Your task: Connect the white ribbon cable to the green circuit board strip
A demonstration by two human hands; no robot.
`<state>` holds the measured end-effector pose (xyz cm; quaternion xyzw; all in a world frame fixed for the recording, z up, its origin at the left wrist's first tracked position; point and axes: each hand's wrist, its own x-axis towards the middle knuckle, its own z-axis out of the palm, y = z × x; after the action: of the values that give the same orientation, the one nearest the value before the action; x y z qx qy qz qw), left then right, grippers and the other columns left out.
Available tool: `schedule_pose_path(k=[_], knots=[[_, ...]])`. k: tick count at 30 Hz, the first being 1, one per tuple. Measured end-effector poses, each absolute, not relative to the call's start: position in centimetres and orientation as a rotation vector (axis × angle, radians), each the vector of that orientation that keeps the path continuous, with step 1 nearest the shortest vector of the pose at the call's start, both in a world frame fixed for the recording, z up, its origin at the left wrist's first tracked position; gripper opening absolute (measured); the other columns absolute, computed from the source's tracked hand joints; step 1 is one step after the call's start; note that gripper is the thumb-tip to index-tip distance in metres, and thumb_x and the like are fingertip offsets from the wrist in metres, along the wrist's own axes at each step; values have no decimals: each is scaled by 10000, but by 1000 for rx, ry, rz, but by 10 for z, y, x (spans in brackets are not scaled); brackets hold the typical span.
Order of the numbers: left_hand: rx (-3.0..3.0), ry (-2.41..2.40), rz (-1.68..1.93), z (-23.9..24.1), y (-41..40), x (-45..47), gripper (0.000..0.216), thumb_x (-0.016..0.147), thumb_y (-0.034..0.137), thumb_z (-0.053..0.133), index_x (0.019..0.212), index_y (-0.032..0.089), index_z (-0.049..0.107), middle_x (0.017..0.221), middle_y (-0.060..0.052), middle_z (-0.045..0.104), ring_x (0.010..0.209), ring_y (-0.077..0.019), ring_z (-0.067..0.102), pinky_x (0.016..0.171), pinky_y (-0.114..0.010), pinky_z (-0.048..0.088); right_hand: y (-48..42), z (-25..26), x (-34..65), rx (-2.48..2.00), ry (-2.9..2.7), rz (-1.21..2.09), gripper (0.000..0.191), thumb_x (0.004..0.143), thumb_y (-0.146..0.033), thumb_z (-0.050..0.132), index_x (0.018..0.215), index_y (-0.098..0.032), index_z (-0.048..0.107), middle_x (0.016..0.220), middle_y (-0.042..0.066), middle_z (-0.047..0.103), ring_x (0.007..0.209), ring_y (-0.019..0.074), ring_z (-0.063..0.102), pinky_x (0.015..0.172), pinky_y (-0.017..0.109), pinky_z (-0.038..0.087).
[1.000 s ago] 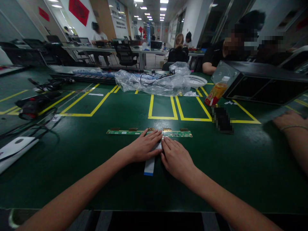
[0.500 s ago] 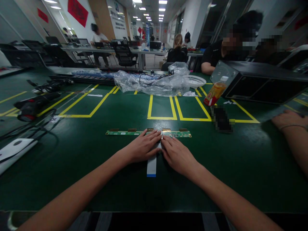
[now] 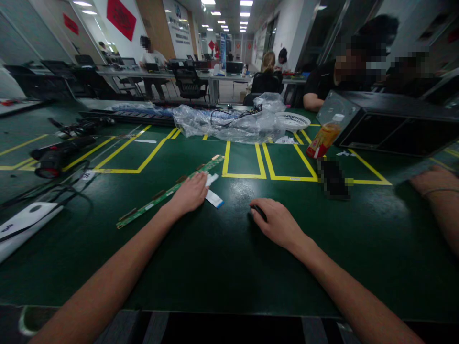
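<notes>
A long, narrow green circuit board (image 3: 150, 204) lies slanted on the table, its far end to the right. My left hand (image 3: 190, 192) is closed over its middle and hides that stretch. A white flat ribbon cable (image 3: 214, 198) with a blue end shows beside the fingertips; a second white piece sticks out just above it. To the right, my right hand (image 3: 278, 220) rests low over the table, thumb and fingers closed around a small dark object (image 3: 258, 211). Most of that object is hidden in the hand, so its kind does not show.
Yellow tape outlines (image 3: 244, 176) mark the green table (image 3: 215, 267). Clear plastic wrap (image 3: 229, 126) and a white basket (image 3: 292, 121) are at the back. A drink bottle (image 3: 324, 136), a phone (image 3: 333, 178) and a black case (image 3: 398, 124) stand right, near another person's hand (image 3: 435, 184). Cables lie left.
The circuit board has turned from level to slanted and shifted left under my left hand, its ribbon cable swinging along. My right hand has left the board, moved right, and now has a dark object.
</notes>
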<state>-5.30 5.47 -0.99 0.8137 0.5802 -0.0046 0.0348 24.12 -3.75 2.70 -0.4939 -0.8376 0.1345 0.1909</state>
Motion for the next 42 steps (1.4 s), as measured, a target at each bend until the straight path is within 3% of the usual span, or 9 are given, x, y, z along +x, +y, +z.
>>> schedule_pose_path(k=[3, 10, 13, 18, 20, 26, 33, 37, 42], knots=[[2279, 2124, 4, -9, 77, -109, 636, 1032, 336, 194, 1512, -54, 343, 1577, -294, 330, 1480, -380, 320, 1177, -581, 286, -37, 28, 243, -1391, -2361, 408, 223, 1005, -250, 494, 1153, -185, 648, 1136, 102, 721, 1046, 258, 657, 917, 441, 512], [1840, 2474, 109, -11, 87, -168, 749, 1004, 553, 205, 1519, 31, 361, 1596, -282, 299, 1479, -442, 278, 1114, -697, 298, -36, 29, 243, -1378, -2348, 415, 230, 1004, -245, 498, 1159, -174, 653, 1156, 110, 721, 1067, 264, 657, 938, 466, 520], [1810, 2468, 170, -13, 86, -164, 787, 991, 615, 200, 1540, 70, 343, 1604, -279, 282, 1488, -448, 255, 1102, -681, 324, -36, 29, 243, -1381, -2347, 406, 227, 1003, -250, 502, 1156, -180, 654, 1163, 108, 721, 1074, 264, 657, 942, 466, 519], [1840, 2484, 192, -13, 83, -148, 854, 985, 635, 216, 1536, -9, 320, 1610, -303, 243, 1506, -451, 198, 1126, -652, 308, -37, 28, 243, -1378, -2359, 400, 230, 1010, -261, 494, 1164, -192, 651, 1151, 90, 721, 1068, 253, 654, 929, 449, 521], [1983, 2403, 134, -12, 80, -132, 811, 997, 614, 227, 1542, 23, 337, 1621, -277, 243, 1508, -442, 200, 1139, -655, 280, -37, 28, 243, -1385, -2366, 400, 231, 1009, -264, 498, 1167, -193, 651, 1147, 85, 722, 1062, 251, 656, 919, 448, 524], [2604, 1540, 56, -8, 48, -51, 708, 1031, 582, 289, 1613, 183, 241, 1670, -154, 192, 1546, -355, 125, 1199, -621, 159, -35, 26, 243, -1384, -2384, 405, 278, 1008, -278, 493, 1215, -187, 655, 1228, 108, 713, 1139, 258, 651, 981, 457, 521], [2792, 890, 22, 5, 16, -7, 736, 1009, 655, 366, 1623, 283, 204, 1690, -97, 85, 1560, -294, 51, 1238, -546, 68, -38, 15, 238, -1267, -2565, 363, 522, 980, -295, 513, 1476, -133, 492, 1552, 164, 478, 1446, 287, 419, 1197, 503, 337], [2773, 1059, 51, 5, 25, -17, 738, 1023, 645, 321, 1621, 226, 218, 1683, -101, 153, 1560, -270, 90, 1244, -508, 112, -40, 12, 236, -1271, -2627, 357, 547, 982, -309, 510, 1508, -170, 454, 1581, 147, 441, 1478, 289, 366, 1199, 539, 316], [2583, 1849, 92, -2, 57, -72, 693, 1034, 564, 258, 1550, 117, 379, 1647, -168, 265, 1534, -333, 196, 1211, -559, 212, -39, 17, 239, -1296, -2656, 360, 493, 994, -291, 489, 1475, -179, 496, 1563, 141, 471, 1453, 277, 410, 1189, 546, 326]])
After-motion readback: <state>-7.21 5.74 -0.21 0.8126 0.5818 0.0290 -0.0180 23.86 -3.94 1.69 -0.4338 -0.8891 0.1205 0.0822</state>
